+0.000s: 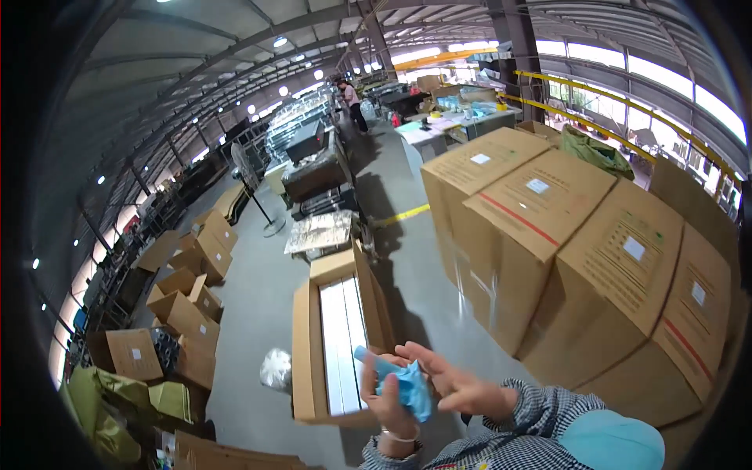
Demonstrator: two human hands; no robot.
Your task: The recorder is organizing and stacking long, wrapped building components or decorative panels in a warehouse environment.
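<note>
My left hand (385, 407) is closed around a crumpled light-blue piece of thin material (413, 389), which bunches out on its right side. A narrow blue end sticks up past the fingers; whether it is film, cloth or a glove I cannot tell. Close on the right, my right hand (464, 385) has its fingers stretched out toward the left hand, and it seems to hold nothing. Both hands are above the near right corner of an open long carton (304, 352). Inside the carton, several long white pieces (341, 345) lie side by side.
Large closed cartons (540, 200) stand in a row on my right. Open cartons (184, 305) and green sheeting (102, 403) are at the left. Ahead are a fan on a stand (247, 172), machinery (317, 168), a worktable (462, 125) and a person (352, 102). Clear plastic (276, 370) lies beside the carton.
</note>
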